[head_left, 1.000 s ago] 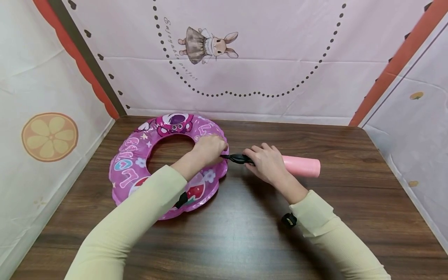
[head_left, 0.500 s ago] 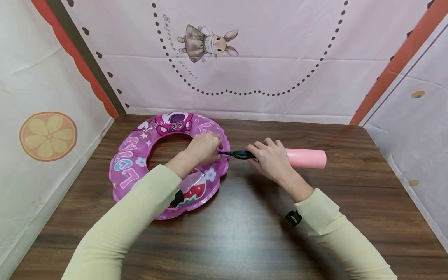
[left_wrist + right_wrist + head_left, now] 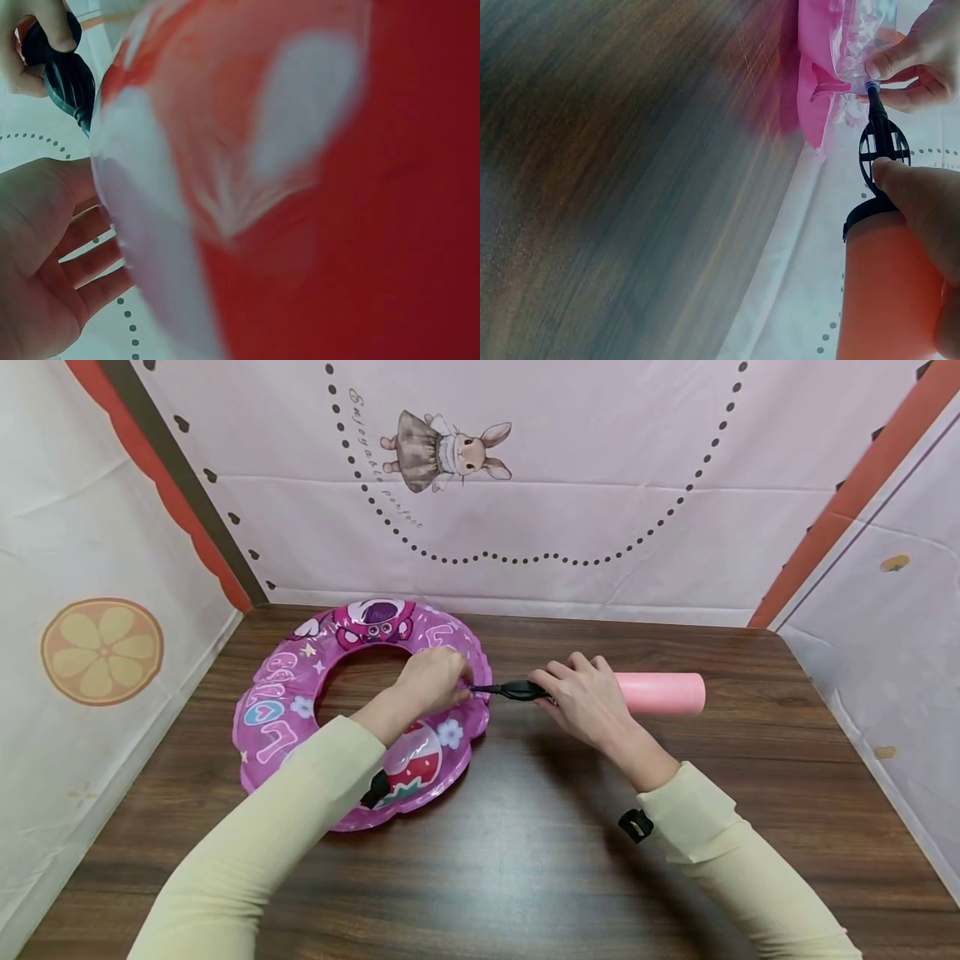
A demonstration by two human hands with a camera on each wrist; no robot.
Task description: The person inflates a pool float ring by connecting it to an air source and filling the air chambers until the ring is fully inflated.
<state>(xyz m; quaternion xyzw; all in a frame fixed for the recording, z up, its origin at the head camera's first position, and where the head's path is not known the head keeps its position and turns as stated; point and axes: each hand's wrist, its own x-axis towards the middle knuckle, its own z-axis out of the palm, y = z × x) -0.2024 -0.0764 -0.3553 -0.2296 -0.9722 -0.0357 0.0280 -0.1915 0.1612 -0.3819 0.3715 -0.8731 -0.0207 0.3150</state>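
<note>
An inflated purple swim ring [image 3: 277, 714] with cartoon prints lies at the left of the table in the head view. My left hand [image 3: 431, 681] is over its right side. In the right wrist view, that hand's thumb and fingers pinch the ring's clear valve [image 3: 871, 84] right where a black nozzle [image 3: 877, 112] meets it. The nozzle belongs to a pink hand air pump [image 3: 663, 693], which points left toward the ring. My right hand [image 3: 588, 702] grips the pump near its black end. The ring's print fills most of the left wrist view.
A dark wood-grain table [image 3: 510, 860] lies under everything. Pale printed cloth walls stand behind [image 3: 600, 460] and along both sides. Black straps with small cameras hang at both wrists.
My right hand and the pump have shifted a little right and toward the back wall. My left hand has moved slightly left. The nozzle stays at the valve.
</note>
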